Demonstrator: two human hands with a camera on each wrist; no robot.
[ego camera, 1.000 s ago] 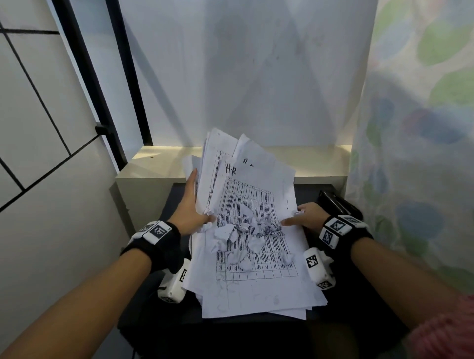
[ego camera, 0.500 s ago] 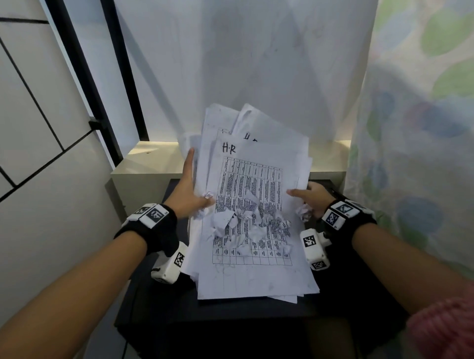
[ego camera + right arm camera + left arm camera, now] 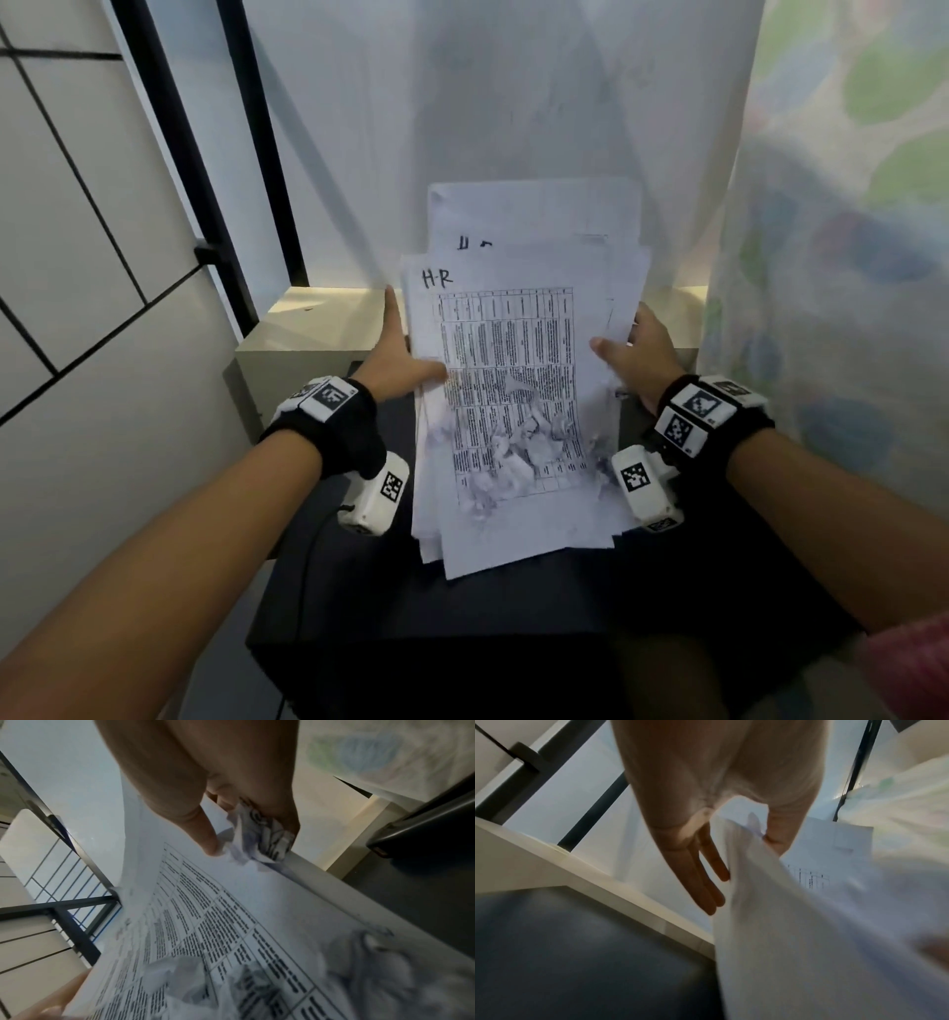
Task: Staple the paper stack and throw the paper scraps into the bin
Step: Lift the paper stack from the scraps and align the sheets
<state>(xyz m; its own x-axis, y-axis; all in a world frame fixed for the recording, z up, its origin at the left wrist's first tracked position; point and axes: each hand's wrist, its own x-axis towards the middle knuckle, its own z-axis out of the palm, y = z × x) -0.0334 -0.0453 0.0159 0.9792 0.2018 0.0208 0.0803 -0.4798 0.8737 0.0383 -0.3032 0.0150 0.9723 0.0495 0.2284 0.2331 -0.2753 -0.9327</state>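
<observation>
I hold the paper stack (image 3: 518, 318) by both long sides, its far edge tipped up off the black table (image 3: 513, 606). The top sheet bears "H-R" and a printed table. Several crumpled paper scraps (image 3: 518, 452) lie bunched on its lower half. My left hand (image 3: 411, 342) pinches the left edge, thumb on top and straight fingers (image 3: 706, 882) behind the stack (image 3: 808, 923). My right hand (image 3: 624, 347) pinches the right edge, thumb on top. In the right wrist view its fingers also trap one crumpled scrap (image 3: 259, 839) against the stack (image 3: 231, 912).
A cream ledge (image 3: 318, 318) and a white wall stand behind the table. A patterned curtain (image 3: 847, 257) hangs close on the right, and a tiled wall with a black frame (image 3: 195, 169) is on the left. A glossy black object (image 3: 424, 825) lies right of my right hand.
The stack has been squared up and tipped steeper, far edge higher. Both hands moved up along its sides. The scraps slid down the sheet toward me.
</observation>
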